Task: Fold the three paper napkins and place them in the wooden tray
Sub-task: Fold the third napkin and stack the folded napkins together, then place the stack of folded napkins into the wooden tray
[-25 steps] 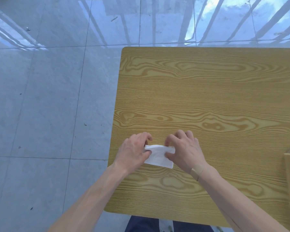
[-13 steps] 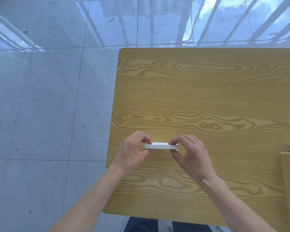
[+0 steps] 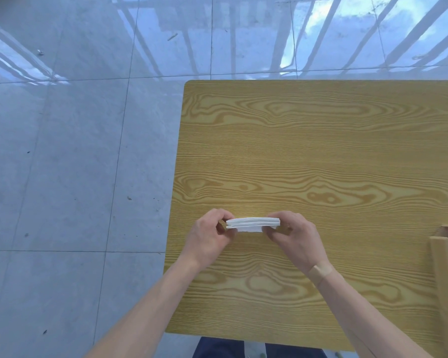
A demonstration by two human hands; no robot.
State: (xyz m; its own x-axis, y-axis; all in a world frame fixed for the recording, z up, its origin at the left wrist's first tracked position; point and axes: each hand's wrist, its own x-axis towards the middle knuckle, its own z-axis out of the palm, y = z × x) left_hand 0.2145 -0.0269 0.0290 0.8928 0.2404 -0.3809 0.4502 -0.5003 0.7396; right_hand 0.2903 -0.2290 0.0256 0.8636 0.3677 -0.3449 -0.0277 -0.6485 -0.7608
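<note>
A white folded paper napkin [image 3: 251,223] is held just above the wooden table [image 3: 321,151], seen edge-on with its layers showing. My left hand [image 3: 210,236] pinches its left end and my right hand [image 3: 292,239] pinches its right end. The wooden tray [image 3: 445,275] shows only as a pale rim at the right edge of the view, a good way right of both hands. Its inside is mostly out of frame. No other napkins are visible.
The table's left edge runs just left of my left hand, with glossy grey floor tiles [image 3: 62,177] beyond it. The near edge of the table lies below my forearms. A tan plaster sits on my right wrist [image 3: 320,273].
The napkin lay flat under both hands a second ago. It has since been lifted and turned edge-on, pinched at both ends, and now bows slightly upward.
</note>
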